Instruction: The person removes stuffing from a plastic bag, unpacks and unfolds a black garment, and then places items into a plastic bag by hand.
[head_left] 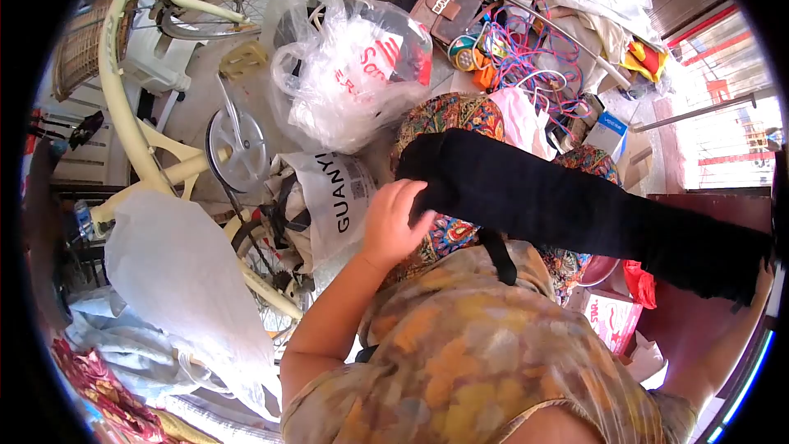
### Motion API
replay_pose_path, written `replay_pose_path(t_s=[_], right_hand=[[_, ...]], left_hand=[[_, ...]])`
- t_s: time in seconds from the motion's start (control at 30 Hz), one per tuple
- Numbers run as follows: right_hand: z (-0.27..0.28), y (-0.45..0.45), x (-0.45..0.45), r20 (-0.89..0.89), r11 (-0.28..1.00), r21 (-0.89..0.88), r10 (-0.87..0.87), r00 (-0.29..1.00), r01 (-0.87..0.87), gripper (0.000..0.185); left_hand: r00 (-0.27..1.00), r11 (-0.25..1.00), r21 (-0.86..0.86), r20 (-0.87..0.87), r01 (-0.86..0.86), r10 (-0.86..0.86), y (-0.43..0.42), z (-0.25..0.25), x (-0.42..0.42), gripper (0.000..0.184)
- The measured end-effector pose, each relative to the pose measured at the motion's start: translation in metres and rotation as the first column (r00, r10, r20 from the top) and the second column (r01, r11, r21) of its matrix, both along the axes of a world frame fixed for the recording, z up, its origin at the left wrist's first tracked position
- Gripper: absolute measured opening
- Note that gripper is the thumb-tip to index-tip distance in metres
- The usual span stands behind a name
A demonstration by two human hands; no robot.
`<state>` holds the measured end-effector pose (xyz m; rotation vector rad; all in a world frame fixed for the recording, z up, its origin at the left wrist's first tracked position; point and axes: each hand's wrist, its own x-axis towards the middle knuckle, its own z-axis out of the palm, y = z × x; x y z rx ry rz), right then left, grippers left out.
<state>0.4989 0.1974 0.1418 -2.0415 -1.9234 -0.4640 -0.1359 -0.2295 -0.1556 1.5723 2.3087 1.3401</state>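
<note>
A long, narrow black garment [534,189], shaped like a trouser leg, stretches across my lap from my knees out to the far right. At its left end my left hand [399,226] has its fingers curled against the edge of the cloth, thumb apart. My right hand [764,284] grips the other end at the right edge of the view, and the cloth partly hides its fingers. Under the garment lies patterned fabric [460,115] over my legs. A short black strip [498,259] hangs below the garment's middle.
A cream bicycle [123,90] stands at left, with white plastic sheeting [177,279] near it. Ahead lie a clear plastic bag [329,90], a printed bag [333,197], a brown purse [448,8] and tangled cords [534,57]. A pink-white box [612,316] sits at right.
</note>
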Motion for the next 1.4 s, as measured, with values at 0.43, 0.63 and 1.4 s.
replay_pose_path(t_s=[0.43,0.63,1.4], right_hand=[[0.024,0.003,0.042,0.03,0.998,-0.048,-0.028,0.999,0.029,0.047],[0.048,0.021,0.101,0.03,0.991,-0.123,-0.044,0.999,0.047,0.047],[0.103,-0.098,-0.073,-0.74,0.973,-0.065,0.1,0.665,-0.22,0.032]], left_hand=[[0.198,0.916,-0.158,0.949,-0.368,0.244,0.007,-0.029,-0.097,0.018],[0.273,0.896,-0.357,0.863,-0.266,0.425,0.003,-0.05,-0.107,0.031],[0.487,0.514,0.111,0.204,0.85,-0.849,0.175,0.038,0.174,0.071]])
